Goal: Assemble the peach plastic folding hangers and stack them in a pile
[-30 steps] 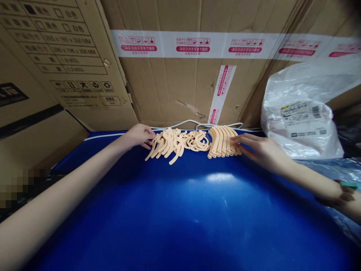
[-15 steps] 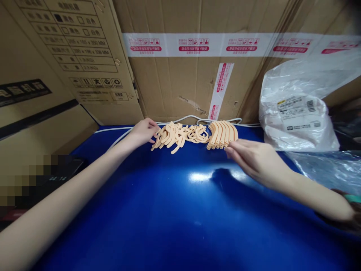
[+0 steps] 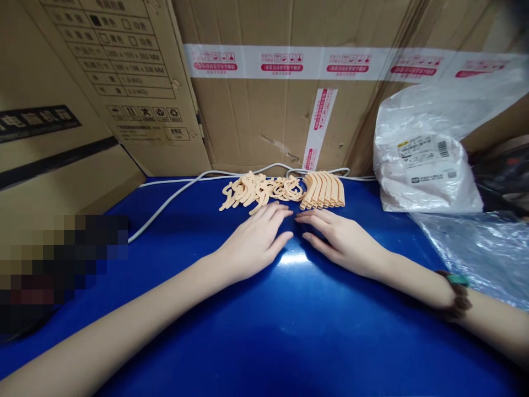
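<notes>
On the blue tabletop (image 3: 289,331) both of my hands rest palm down, fingertips nearly meeting. My left hand (image 3: 258,240) holds nothing, its thumb apart from the stretched fingers, just in front of a loose pile of curved beige pieces (image 3: 248,193). Opposite it lies my right hand (image 3: 347,240), also empty with its fingers extended. Just beyond that hand stands a neat row of curved beige strips (image 3: 326,190), lined up side by side. Between pile and row are some C-shaped or hook-shaped beige pieces (image 3: 289,189).
Cardboard boxes (image 3: 248,121) wall in the back and left. A white cable (image 3: 165,212) runs behind the pieces and down the left. At right stand a white plastic bag (image 3: 425,182) with a label and a clear plastic sheet (image 3: 483,248). A blurred dark object (image 3: 103,237) sits at left.
Both hands have moved away from the beige pieces, inward and towards me, and now lie flat near each other. The row's right-hand end is uncovered.
</notes>
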Demonstrator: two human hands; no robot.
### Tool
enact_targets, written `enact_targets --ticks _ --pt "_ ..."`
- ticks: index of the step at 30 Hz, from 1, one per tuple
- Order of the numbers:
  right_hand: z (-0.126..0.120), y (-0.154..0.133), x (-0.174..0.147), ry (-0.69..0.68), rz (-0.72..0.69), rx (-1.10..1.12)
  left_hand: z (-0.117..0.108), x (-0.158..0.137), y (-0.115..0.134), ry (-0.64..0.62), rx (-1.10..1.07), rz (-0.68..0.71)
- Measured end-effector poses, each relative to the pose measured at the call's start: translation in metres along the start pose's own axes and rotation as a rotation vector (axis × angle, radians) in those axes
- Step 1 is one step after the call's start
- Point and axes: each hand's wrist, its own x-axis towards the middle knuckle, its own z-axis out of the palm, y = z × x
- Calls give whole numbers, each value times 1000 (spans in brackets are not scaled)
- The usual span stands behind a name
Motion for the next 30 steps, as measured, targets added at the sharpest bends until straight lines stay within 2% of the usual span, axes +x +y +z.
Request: enact_targets --ticks 4,7,30 --pt "8 0 -4 -49 4 -16 8 -10 -3 -153 46 -36" --pt "12 1 -6 -81 -6 -48 12 -11 -5 -200 78 -57" --pt "12 2 -7 -122 -21 -87 13 -10 1 -161 256 -18"
